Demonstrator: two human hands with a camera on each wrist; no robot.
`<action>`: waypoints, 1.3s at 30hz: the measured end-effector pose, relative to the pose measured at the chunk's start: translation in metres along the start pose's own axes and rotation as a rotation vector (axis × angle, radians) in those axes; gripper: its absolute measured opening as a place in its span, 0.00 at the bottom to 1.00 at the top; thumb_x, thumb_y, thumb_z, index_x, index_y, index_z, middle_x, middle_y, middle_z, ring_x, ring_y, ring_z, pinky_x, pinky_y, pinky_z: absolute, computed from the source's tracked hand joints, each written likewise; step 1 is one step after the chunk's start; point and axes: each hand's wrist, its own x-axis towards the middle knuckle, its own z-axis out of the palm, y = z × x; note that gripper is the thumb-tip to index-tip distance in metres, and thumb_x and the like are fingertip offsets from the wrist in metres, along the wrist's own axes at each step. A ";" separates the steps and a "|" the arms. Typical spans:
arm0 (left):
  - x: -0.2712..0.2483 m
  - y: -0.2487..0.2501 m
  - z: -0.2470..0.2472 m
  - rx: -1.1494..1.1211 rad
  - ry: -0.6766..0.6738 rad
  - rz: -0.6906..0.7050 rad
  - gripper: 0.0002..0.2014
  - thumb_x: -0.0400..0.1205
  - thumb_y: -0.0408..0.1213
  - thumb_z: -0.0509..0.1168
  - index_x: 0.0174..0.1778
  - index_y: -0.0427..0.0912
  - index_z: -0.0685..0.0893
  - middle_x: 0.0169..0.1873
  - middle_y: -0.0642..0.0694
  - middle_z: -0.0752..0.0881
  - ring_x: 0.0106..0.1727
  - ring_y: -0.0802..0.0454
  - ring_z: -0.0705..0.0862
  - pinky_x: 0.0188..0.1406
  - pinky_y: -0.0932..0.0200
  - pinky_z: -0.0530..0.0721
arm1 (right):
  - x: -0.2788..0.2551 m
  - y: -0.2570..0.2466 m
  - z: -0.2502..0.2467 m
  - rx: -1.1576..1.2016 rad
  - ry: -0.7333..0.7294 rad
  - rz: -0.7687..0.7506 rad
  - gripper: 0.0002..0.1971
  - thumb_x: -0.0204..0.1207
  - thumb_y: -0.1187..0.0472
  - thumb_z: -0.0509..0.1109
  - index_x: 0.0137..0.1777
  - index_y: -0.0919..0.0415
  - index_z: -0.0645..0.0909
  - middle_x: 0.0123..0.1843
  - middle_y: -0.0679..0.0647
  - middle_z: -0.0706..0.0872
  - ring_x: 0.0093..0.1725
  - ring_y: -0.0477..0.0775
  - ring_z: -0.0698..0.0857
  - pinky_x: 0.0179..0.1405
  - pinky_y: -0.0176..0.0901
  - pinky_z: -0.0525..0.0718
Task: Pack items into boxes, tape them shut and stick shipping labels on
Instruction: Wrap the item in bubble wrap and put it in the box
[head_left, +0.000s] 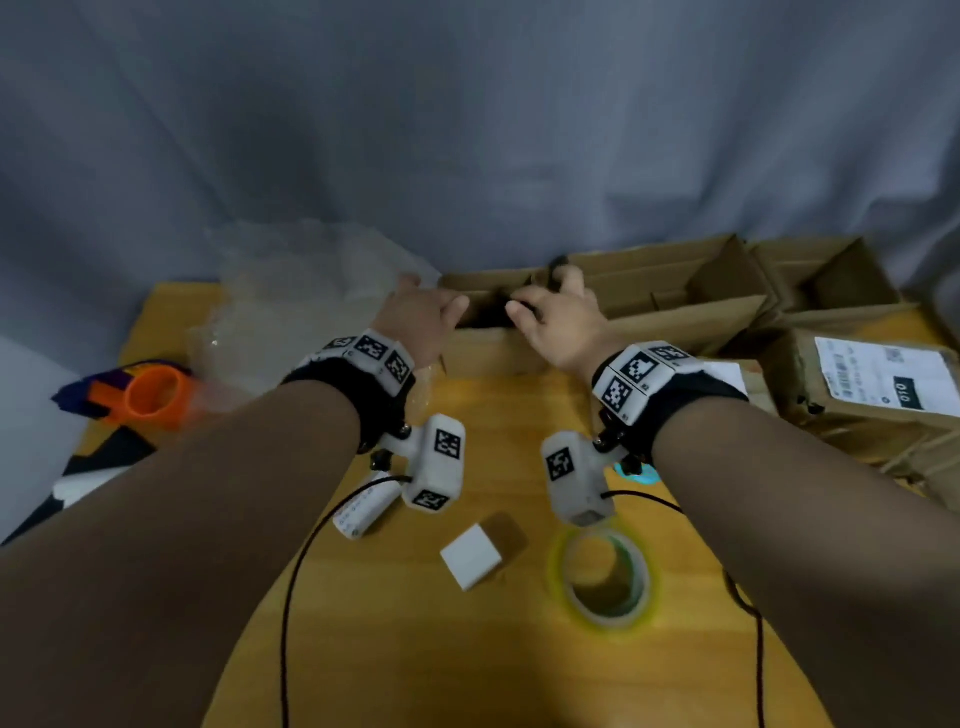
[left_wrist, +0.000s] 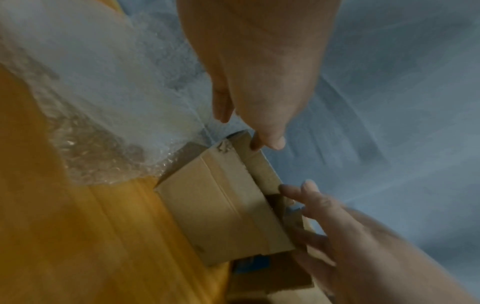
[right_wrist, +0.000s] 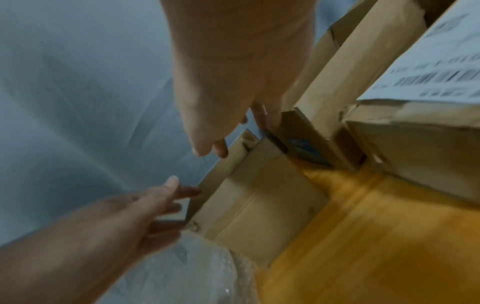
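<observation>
Cardboard box (head_left: 488, 345): open-topped, at the far middle of the wooden table (head_left: 498, 410); I see both hands at its top edge.
Left hand (head_left: 423, 319): my reach ends at the box's left end, fingers straight and loose, thumb tip touching the top corner in the left wrist view.
Right hand (head_left: 558, 322): at the box's right end, fingers spread and only slightly bent over the rim; I cannot tell whether they grip it.
Box contents: the inside looks dark; I cannot make out anything in it.
Bubble wrap (head_left: 306, 301): bunched just left of the box, touching it.
Open cartons (head_left: 675, 291): empty-looking, right of the box.
Labelled parcel (head_left: 872, 384): closed, far right.
Tape roll (head_left: 602, 579): flat, near edge.
White cube (head_left: 471, 564): beside the tape.
</observation>
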 end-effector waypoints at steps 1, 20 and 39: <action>0.008 -0.001 0.002 -0.018 -0.045 -0.010 0.24 0.90 0.46 0.43 0.70 0.37 0.76 0.68 0.32 0.76 0.71 0.38 0.70 0.67 0.53 0.66 | 0.009 -0.003 0.001 0.009 -0.060 0.015 0.23 0.85 0.44 0.51 0.75 0.51 0.73 0.80 0.63 0.59 0.77 0.67 0.63 0.79 0.53 0.61; -0.068 -0.020 0.049 -0.216 -0.290 -0.014 0.52 0.74 0.52 0.73 0.84 0.47 0.44 0.82 0.42 0.58 0.80 0.44 0.63 0.77 0.51 0.66 | -0.064 0.033 0.027 0.031 -0.242 0.122 0.43 0.72 0.73 0.70 0.83 0.57 0.54 0.78 0.62 0.66 0.77 0.63 0.68 0.74 0.50 0.70; -0.085 -0.068 0.035 -0.172 0.069 -0.088 0.26 0.85 0.50 0.57 0.78 0.45 0.67 0.74 0.39 0.68 0.72 0.39 0.72 0.72 0.44 0.71 | -0.089 -0.007 0.010 -0.140 0.182 0.111 0.26 0.78 0.57 0.64 0.76 0.58 0.67 0.73 0.62 0.70 0.74 0.65 0.67 0.65 0.58 0.76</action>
